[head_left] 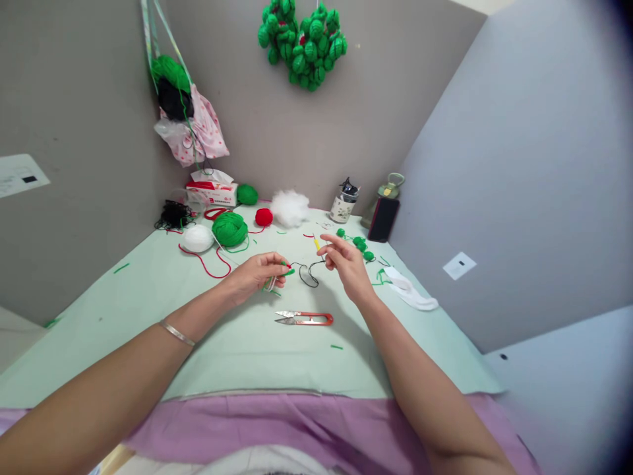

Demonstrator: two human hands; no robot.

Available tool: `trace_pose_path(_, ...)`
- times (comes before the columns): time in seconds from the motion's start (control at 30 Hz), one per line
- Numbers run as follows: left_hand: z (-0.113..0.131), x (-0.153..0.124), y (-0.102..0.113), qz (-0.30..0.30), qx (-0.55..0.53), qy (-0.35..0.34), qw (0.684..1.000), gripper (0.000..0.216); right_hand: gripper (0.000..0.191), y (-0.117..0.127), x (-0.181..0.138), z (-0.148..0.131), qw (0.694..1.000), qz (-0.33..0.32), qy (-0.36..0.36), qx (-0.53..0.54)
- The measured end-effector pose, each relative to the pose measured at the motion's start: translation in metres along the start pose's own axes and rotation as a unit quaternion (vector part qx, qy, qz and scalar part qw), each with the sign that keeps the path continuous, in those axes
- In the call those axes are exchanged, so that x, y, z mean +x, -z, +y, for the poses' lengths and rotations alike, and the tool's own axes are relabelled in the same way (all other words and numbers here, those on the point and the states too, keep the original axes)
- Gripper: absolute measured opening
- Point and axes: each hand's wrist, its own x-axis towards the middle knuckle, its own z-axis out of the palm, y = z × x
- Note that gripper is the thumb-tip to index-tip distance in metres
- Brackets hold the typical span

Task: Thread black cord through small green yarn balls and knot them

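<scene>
- Table (148, 310): pale green cloth on top, purple cloth along the near edge, grey partition walls on three sides.
- Cluster of green crocheted balls (301, 43) hangs on the back wall, top centre. Pink bag (198, 132) hangs to its left with green and black yarn in it.
- Left hand (254, 276): mid-table, metal bracelet (177, 333) on the wrist. Thumb and fingers are closed tight on a small green piece (288, 269) with a red spot at its tip.
- Right hand (346, 264): just right of the left hand, not touching it. Thumb and forefinger are pinched on one end of the black thread (309, 274); the other fingers are loosely spread.
- The black thread sags in a loop between the two hands, low over the cloth. Can't tell whether it touches the cloth.
- Back row, left to right: tissue box (211, 191), white stuffing (290, 208), cup (342, 204), dark phone (384, 219) leaning on the wall.
- Yarn: green yarn ball (230, 229), white ball (196, 239) just left of it, red ball (264, 216) behind and to its right. All well behind the left hand.
- Thread snips (304, 319): red handle, flat on the cloth, near side of both hands, touching neither.
- Yellow hook (316, 242): just behind the right fingertips.
- Small green bits (361, 244): on the cloth beyond the right hand.
</scene>
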Motion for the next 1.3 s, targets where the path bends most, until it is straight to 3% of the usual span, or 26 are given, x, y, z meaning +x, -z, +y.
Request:
trace_pose_path(0.1, -0.001, 0.001, 0.0, 0.025, -0.004, -0.024, 0.999, 0.03, 0.047, -0.007, -0.005, -0.002, 0.999, -0.03, 0.013, 0.003)
trace_pose_path(0.2, -0.003, 0.003, 0.001, 0.036, -0.001, -0.043, 0.998, 0.028, 0.025, -0.018, -0.015, -0.007, 0.996, -0.077, 0.005, -0.036)
trace_pose_path(0.27, -0.004, 0.004, 0.002, 0.041, 0.001, -0.056, 0.998, 0.026, 0.014, -0.024, -0.023, -0.01, 0.988, -0.1, 0.039, -0.112)
trace_pose_path(0.4, -0.006, 0.004, 0.002, 0.045, -0.002, -0.074, 0.996, 0.025, 0.013, -0.032, -0.034, -0.014, 0.945, -0.092, 0.146, -0.278)
trace_pose_path(0.53, -0.006, 0.005, 0.001, 0.047, 0.012, -0.087, 0.995, 0.023, 0.015, -0.034, -0.036, -0.012, 0.924, -0.077, 0.134, -0.349)
trace_pose_path(1.0, -0.007, 0.002, -0.003, 0.063, 0.094, -0.11, 0.987, 0.022, 0.015, -0.035, -0.035, -0.011, 0.924, -0.094, 0.073, -0.363)
trace_pose_path(1.3, -0.012, -0.006, -0.021, 0.14, 0.185, -0.186, 0.955, 0.018, 0.014, -0.04, -0.034, -0.004, 0.942, -0.068, 0.057, -0.323)
